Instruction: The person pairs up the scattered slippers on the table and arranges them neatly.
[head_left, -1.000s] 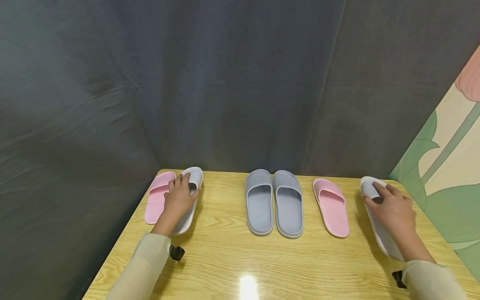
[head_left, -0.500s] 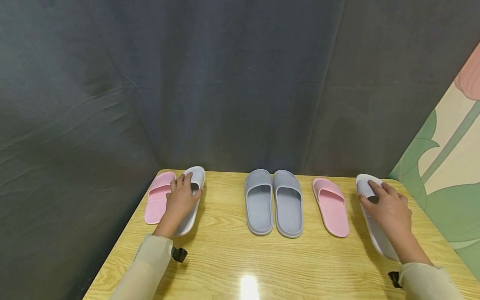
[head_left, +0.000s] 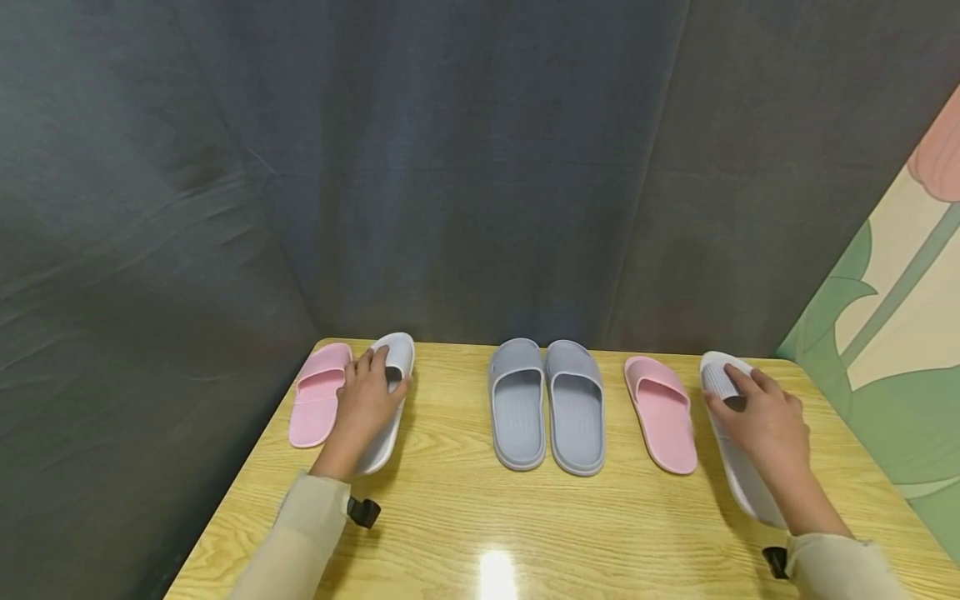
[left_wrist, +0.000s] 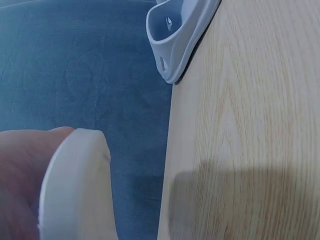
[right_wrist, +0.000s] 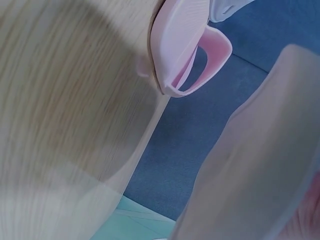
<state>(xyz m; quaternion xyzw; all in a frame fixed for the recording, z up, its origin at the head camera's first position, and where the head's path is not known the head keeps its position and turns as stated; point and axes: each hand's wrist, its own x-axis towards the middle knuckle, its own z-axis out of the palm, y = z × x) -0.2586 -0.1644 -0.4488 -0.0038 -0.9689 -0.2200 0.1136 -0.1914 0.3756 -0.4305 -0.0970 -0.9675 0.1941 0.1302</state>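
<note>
My left hand [head_left: 367, 406] grips the strap area of a white slide slipper [head_left: 402, 352], thumb on its right side. In the left wrist view the edge of that white sole [left_wrist: 75, 185] fills the lower left, close to the palm. On the right, my other hand [head_left: 768, 427] holds a second white slide slipper [head_left: 740, 468] by its strap, fingers over the top. Its pale sole [right_wrist: 255, 150] stands large and tilted in the right wrist view. Each hand partly covers its slipper, and each slipper casts a shadow on the wooden table [head_left: 435, 533].
A pink slipper [head_left: 313, 423] lies left of my left hand; another pink slipper [head_left: 670, 429] lies left of the right-hand white one. Two grey slippers [head_left: 519, 421] stand side by side between them. A dark curtain [head_left: 480, 208] hangs behind the table's back edge.
The right hand has shifted left with its white slipper, towards the pink one. My left hand and its white slipper have moved slightly right. The pink and grey slippers stay put.
</note>
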